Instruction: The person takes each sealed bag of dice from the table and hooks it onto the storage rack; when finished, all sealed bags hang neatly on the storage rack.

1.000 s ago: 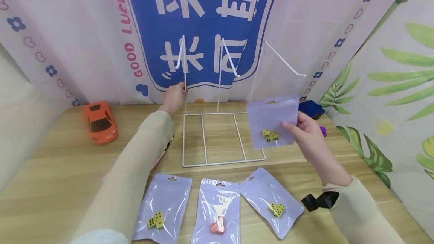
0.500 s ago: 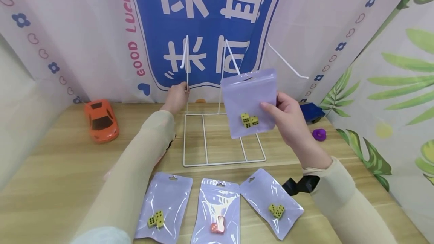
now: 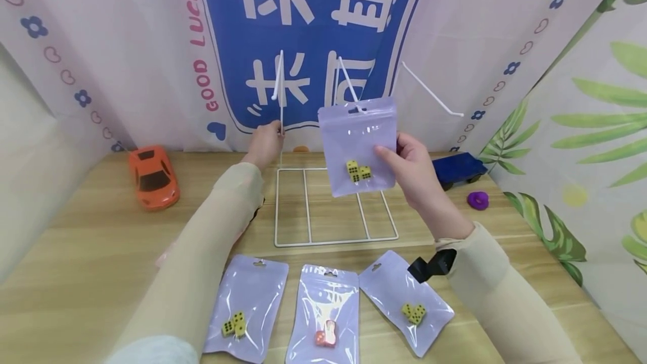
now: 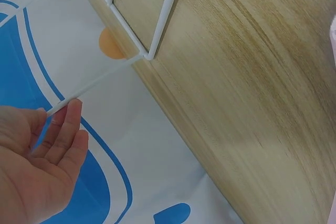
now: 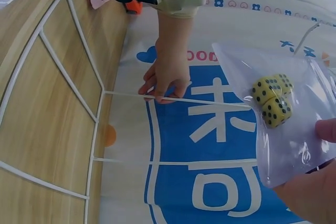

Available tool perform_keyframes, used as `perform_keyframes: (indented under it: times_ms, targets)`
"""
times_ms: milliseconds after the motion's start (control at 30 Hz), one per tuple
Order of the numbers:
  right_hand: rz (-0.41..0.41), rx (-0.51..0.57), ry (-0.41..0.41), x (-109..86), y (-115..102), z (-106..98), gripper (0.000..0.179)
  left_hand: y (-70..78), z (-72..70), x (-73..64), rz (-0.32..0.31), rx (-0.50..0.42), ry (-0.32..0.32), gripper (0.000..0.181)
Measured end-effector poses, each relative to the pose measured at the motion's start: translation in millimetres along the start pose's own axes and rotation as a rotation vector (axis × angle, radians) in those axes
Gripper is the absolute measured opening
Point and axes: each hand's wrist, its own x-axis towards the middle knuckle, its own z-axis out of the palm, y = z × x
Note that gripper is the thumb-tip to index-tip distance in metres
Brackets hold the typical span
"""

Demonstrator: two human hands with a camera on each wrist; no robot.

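Note:
My right hand pinches the right edge of a lilac zip bag, thumb on its front. Several yellow dice show through the bag, also in the right wrist view. The bag hangs upright in front of the white wire rack, its hang hole right at the tip of the middle hook. My left hand pinches the rack's left upright between thumb and fingers, low down near the backdrop. The left hook and right hook carry nothing.
Three more lilac bags lie in front of the rack's base: left and right with yellow dice, middle with red dice. An orange toy car stands left; a blue toy car and purple ring stand right.
My right hand has carried the bag left and up from the rack's right side to the middle hook's tip. My left hand keeps its grip on the upright.

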Motion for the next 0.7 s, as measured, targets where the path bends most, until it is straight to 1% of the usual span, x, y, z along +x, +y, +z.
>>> perform_keyframes:
  times_ms: [167, 267, 400, 500, 700]
  targets:
    - [0.055, -0.006, 0.017, 9.3, 6, 4, 0.034, 0.2, 0.3, 0.2, -0.002, 0.005, 0.008, 0.012]
    - [0.072, -0.03, 0.033, 16.3, 8, 6, 0.034, 0.2, 0.7, 0.9, -0.002, 0.006, 0.011, 0.012]
    - [0.089, -0.058, 0.06, 28.2, 10, 10, 0.035, 0.3, 1.0, 1.4, -0.004, 0.002, -0.002, 0.013]
    - [0.091, -0.073, 0.075, 39.5, 13, 12, 0.036, 1.0, 0.7, 0.9, -0.009, 0.001, -0.011, 0.014]
    - [0.056, -0.118, 0.104, 62.9, 18, 17, 0.035, 2.0, -1.4, -0.9, -0.006, 0.015, -0.007, 0.014]
